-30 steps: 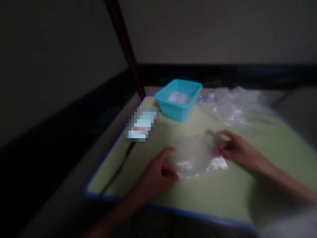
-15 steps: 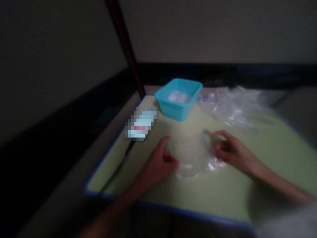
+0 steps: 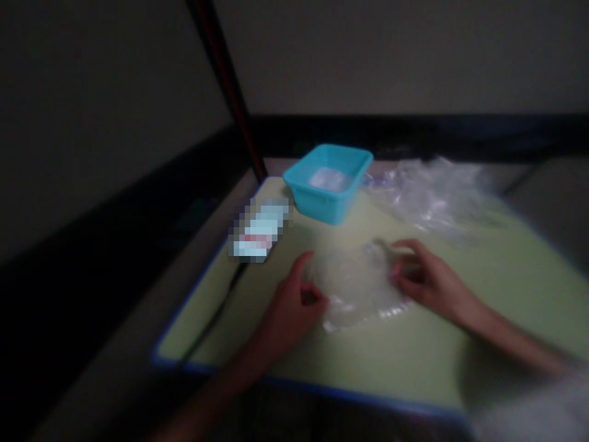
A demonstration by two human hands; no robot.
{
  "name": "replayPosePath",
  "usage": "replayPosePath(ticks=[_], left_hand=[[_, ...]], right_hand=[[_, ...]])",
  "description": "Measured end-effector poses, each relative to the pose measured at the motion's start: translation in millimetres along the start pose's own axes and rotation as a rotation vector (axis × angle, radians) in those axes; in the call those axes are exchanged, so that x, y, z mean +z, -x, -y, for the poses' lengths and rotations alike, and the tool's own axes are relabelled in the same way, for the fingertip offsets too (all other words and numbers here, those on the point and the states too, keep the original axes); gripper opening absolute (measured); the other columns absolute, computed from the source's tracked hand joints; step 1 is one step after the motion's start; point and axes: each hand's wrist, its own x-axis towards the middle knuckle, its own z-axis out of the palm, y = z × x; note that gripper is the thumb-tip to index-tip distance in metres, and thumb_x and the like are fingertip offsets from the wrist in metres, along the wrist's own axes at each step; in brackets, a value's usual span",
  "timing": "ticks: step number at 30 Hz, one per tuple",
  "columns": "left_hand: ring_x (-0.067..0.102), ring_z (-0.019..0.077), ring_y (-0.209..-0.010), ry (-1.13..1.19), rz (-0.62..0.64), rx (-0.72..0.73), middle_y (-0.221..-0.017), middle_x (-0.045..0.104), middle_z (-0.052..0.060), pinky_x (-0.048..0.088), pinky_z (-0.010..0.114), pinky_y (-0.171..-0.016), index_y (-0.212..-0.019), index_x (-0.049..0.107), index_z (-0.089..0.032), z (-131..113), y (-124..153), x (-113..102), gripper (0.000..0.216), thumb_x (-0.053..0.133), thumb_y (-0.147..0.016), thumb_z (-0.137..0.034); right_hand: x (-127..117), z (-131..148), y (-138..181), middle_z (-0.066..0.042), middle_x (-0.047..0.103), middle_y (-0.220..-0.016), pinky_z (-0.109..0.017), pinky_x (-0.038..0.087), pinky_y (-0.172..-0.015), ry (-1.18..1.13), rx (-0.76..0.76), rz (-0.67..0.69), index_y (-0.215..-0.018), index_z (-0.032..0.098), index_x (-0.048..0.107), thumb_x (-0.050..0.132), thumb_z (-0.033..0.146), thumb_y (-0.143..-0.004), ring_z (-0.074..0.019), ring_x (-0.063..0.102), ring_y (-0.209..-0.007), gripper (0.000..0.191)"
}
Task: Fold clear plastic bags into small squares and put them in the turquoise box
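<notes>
Between my two hands, a clear plastic bag (image 3: 354, 285) is spread low over the table, its near edge catching the light. My left hand (image 3: 299, 307) pinches the bag's left side between thumb and fingertips, one finger raised. On the opposite side my right hand (image 3: 426, 282) grips the bag with curled fingers, the index finger stretched out above. Blur hides the exact contact at the fingertips. Beyond the hands stands a turquoise plastic basket (image 3: 317, 205) with something whitish (image 3: 329, 179) inside.
A heap of clear plastic bags (image 3: 432, 193) lies at the back right of the yellow-green table (image 3: 368, 368), which has a blue edge. On the left is a pixelated phone-like object (image 3: 262, 230) with a dark cable (image 3: 216, 319). Walls stand behind and to the left.
The bag between my hands appears slightly flatter and wider, with its near edge straighter. Both hands keep nearly the same places; the whole view has shifted slightly.
</notes>
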Motion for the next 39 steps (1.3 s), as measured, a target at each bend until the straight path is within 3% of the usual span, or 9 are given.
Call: replayPosePath(ticks=[4, 7, 10, 12, 17, 29, 33, 36, 39], left_hand=[[0.059, 0.0152, -0.071, -0.249, -0.082, 0.136, -0.079, 0.059, -0.001, 0.05, 0.029, -0.068, -0.135, 0.034, -0.016, 1, 3, 1, 0.067, 0.06, -0.074, -0.015], [0.058, 0.0211, -0.099, -0.526, -0.123, 0.367, -0.107, 0.057, 0.008, 0.049, 0.038, -0.086, -0.126, 0.047, -0.018, 5, 8, 5, 0.049, 0.058, -0.078, -0.017], [0.043, 0.0254, -0.126, -0.744, -0.019, 0.585, -0.134, 0.047, 0.015, 0.039, 0.042, -0.103, -0.13, 0.044, -0.014, 8, 13, 9, 0.045, 0.052, -0.086, -0.023], [0.029, 0.0275, -0.137, -0.871, 0.067, 0.658, -0.146, 0.035, 0.018, 0.031, 0.044, -0.11, -0.136, 0.035, -0.008, 10, 14, 11, 0.053, 0.048, -0.09, -0.03], [0.013, 0.0281, -0.142, -1.032, 0.227, 0.604, -0.152, 0.019, 0.021, 0.024, 0.044, -0.113, -0.142, 0.023, -0.003, 11, 10, 13, 0.068, 0.045, -0.091, -0.041], [0.007, 0.0275, -0.143, -1.054, 0.298, 0.496, -0.154, 0.011, 0.019, 0.017, 0.042, -0.116, -0.143, 0.022, -0.005, 4, 6, 12, 0.085, 0.055, -0.082, -0.053], [0.006, 0.0276, -0.143, -0.988, 0.279, 0.622, -0.154, 0.012, 0.019, 0.017, 0.046, -0.115, -0.144, 0.019, -0.006, 8, 7, 8, 0.082, 0.052, -0.084, -0.051], [0.008, 0.0283, -0.143, -0.91, 0.353, 0.762, -0.154, 0.015, 0.016, 0.018, 0.048, -0.114, -0.145, 0.023, -0.013, 10, 9, 6, 0.077, 0.048, -0.086, -0.056], [0.012, 0.0304, -0.142, -0.863, 0.408, 0.781, -0.154, 0.017, 0.015, 0.021, 0.05, -0.112, -0.143, 0.031, -0.018, 8, 11, 6, 0.076, 0.053, -0.082, -0.058]], right_hand=[[-3, 2, 7, -0.006, 0.06, -0.086, -0.032, 0.052, -0.056, 0.427, -0.245, -0.121, -0.114, 0.018, 0.045, 0.049, 0.025, -0.087, -0.0179, 0.061, -0.066, 0.028], [-1, 6, 13, -0.013, 0.06, -0.109, -0.039, 0.052, -0.082, 0.618, -0.472, -0.071, -0.118, 0.017, 0.049, 0.041, 0.022, -0.092, -0.0231, 0.06, -0.099, 0.028], [5, 5, 18, -0.015, 0.044, -0.141, -0.05, 0.037, -0.104, 0.791, -0.575, 0.088, -0.141, 0.016, 0.03, 0.038, 0.028, -0.095, -0.0262, 0.042, -0.129, 0.048], [8, 2, 20, -0.015, 0.029, -0.151, -0.054, 0.026, -0.11, 0.873, -0.59, 0.177, -0.148, 0.014, 0.014, 0.039, 0.037, -0.095, -0.027, 0.027, -0.138, 0.063], [8, -8, 23, -0.019, 0.016, -0.153, -0.054, 0.021, -0.111, 0.93, -0.595, 0.257, -0.149, 0.009, 0.0, 0.04, 0.054, -0.091, -0.0276, 0.016, -0.141, 0.083], [9, -10, 28, -0.019, 0.021, -0.151, -0.054, 0.016, -0.112, 0.955, -0.597, 0.201, -0.149, 0.011, -0.002, 0.038, 0.06, -0.089, -0.0276, 0.019, -0.14, 0.087], [7, -7, 26, -0.02, 0.016, -0.152, -0.056, 0.016, -0.111, 0.906, -0.59, 0.22, -0.148, 0.01, -0.005, 0.036, 0.064, -0.088, -0.0292, 0.017, -0.14, 0.091], [5, -4, 25, -0.019, 0.012, -0.153, -0.056, 0.016, -0.111, 0.864, -0.596, 0.253, -0.148, 0.01, -0.004, 0.036, 0.066, -0.086, -0.0304, 0.014, -0.14, 0.092], [5, -4, 26, -0.018, 0.012, -0.153, -0.055, 0.018, -0.112, 0.854, -0.617, 0.278, -0.149, 0.011, -0.002, 0.04, 0.062, -0.087, -0.0297, 0.014, -0.14, 0.09]])
